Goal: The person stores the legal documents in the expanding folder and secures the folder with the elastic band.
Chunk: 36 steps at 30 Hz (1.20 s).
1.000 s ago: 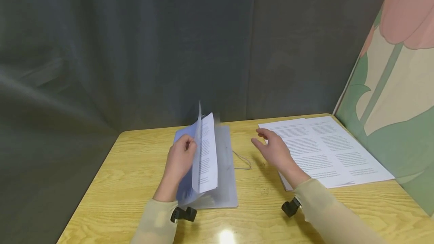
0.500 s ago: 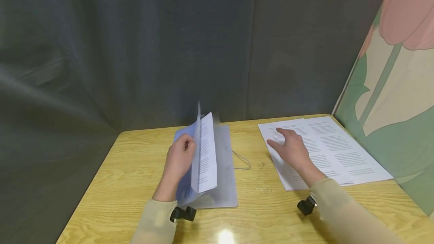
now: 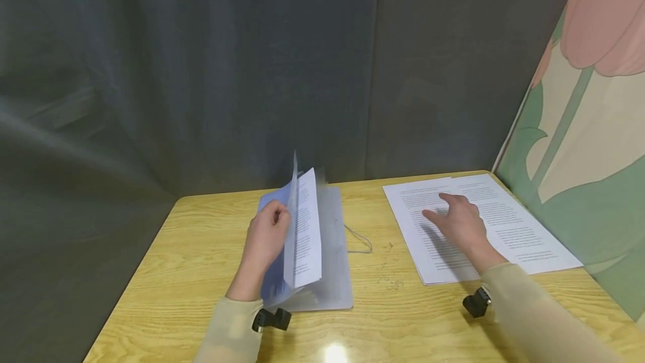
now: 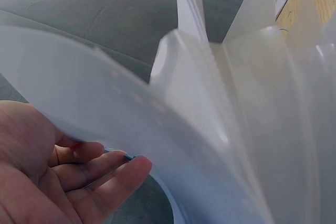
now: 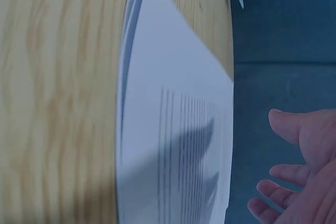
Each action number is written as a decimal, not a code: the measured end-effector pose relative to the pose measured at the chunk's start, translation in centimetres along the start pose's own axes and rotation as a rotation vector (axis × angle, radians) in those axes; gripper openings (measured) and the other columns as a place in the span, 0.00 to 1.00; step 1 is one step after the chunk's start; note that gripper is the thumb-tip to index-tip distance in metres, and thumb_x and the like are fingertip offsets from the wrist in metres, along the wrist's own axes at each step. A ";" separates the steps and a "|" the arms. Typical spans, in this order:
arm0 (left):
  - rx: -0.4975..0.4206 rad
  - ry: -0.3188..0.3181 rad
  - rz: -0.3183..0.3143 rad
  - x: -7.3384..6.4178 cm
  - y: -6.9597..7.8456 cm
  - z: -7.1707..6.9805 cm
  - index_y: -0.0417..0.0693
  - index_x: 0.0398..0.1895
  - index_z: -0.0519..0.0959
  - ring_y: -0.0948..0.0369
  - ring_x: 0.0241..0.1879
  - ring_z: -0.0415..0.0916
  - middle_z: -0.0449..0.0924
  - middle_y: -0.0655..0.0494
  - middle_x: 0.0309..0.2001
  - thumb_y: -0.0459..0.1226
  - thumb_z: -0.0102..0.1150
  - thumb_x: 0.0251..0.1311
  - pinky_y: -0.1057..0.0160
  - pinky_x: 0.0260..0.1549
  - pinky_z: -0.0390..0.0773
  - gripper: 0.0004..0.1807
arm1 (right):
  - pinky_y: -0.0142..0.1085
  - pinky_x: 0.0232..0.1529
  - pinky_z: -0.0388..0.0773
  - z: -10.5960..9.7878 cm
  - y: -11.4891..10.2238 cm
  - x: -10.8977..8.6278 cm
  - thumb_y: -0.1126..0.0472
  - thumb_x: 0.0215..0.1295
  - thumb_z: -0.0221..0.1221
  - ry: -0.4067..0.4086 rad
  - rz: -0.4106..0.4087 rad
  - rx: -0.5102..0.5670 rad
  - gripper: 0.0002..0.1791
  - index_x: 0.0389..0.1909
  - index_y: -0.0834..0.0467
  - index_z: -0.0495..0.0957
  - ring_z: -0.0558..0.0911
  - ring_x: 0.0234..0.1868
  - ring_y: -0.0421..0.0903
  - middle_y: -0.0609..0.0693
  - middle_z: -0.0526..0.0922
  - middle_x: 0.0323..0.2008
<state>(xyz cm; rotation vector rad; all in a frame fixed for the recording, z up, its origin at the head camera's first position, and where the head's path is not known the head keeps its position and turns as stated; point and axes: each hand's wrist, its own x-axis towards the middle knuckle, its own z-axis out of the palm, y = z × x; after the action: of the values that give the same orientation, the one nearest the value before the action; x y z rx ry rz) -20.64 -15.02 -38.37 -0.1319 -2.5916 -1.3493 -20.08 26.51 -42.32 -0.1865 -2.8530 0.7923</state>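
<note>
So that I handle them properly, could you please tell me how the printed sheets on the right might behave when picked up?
The printed sheets look thin, so they would probably sag if lifted by one edge. Their edges separate slightly at a corner in the right wrist view, so they may slide apart if not held together.

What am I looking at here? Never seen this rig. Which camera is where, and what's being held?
There's no machine: a person is working with two bare hands. One picture comes from a camera on the head, looking forward and down; the other two come from cameras on the left and right wrists.

On the wooden table lies a see-through folder, partly open, with printed pages inside. To its right lie loose printed sheets.

The left hand grips the folder's raised flap. The right hand holds nothing; it hovers over the sheets, fingers spread.
</note>
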 end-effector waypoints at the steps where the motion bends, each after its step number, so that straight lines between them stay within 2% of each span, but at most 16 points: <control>1: -0.001 -0.001 -0.001 0.0 0.0 0.0 0.46 0.36 0.77 0.55 0.27 0.69 0.70 0.52 0.27 0.36 0.50 0.76 0.58 0.26 0.66 0.09 | 0.75 0.64 0.67 -0.2 0.3 0.0 0.45 0.78 0.65 -0.001 0.006 -0.008 0.42 0.76 0.73 0.66 0.64 0.70 0.85 0.81 0.66 0.72; 16: -0.006 -0.008 -0.013 0.0 0.1 0.1 0.46 0.36 0.77 0.55 0.27 0.69 0.70 0.51 0.27 0.35 0.50 0.77 0.59 0.26 0.66 0.09 | 0.78 0.62 0.66 -1.4 4.1 0.5 0.43 0.76 0.63 -0.017 0.107 -0.093 0.50 0.77 0.80 0.59 0.61 0.70 0.88 0.86 0.59 0.71; 24: -0.010 -0.013 -0.022 0.0 0.1 0.2 0.46 0.37 0.77 0.55 0.27 0.69 0.71 0.51 0.28 0.36 0.49 0.78 0.59 0.26 0.66 0.09 | 0.79 0.59 0.68 -1.8 5.5 0.7 0.41 0.76 0.63 -0.060 0.163 -0.113 0.53 0.76 0.82 0.56 0.61 0.69 0.88 0.87 0.56 0.71; 30: -0.006 -0.011 -0.018 0.0 0.1 0.2 0.46 0.37 0.78 0.55 0.27 0.69 0.71 0.51 0.27 0.36 0.50 0.77 0.58 0.26 0.67 0.09 | 0.78 0.58 0.68 -2.1 6.5 0.8 0.40 0.75 0.62 -0.088 0.209 -0.116 0.53 0.76 0.82 0.57 0.62 0.68 0.87 0.87 0.55 0.70; 36: -0.010 -0.010 -0.022 0.0 0.0 0.2 0.46 0.37 0.78 0.55 0.27 0.70 0.72 0.51 0.28 0.36 0.50 0.77 0.58 0.27 0.67 0.09 | 0.78 0.57 0.68 -2.6 7.1 0.6 0.39 0.76 0.61 -0.115 0.212 -0.120 0.52 0.73 0.83 0.59 0.63 0.66 0.87 0.86 0.55 0.69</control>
<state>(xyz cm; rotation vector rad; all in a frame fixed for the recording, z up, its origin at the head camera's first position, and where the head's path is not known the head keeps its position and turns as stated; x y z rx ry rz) -20.69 -14.81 -38.48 -0.1127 -2.6018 -1.3732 -19.67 33.91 -43.75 -0.4819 -3.0275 0.6883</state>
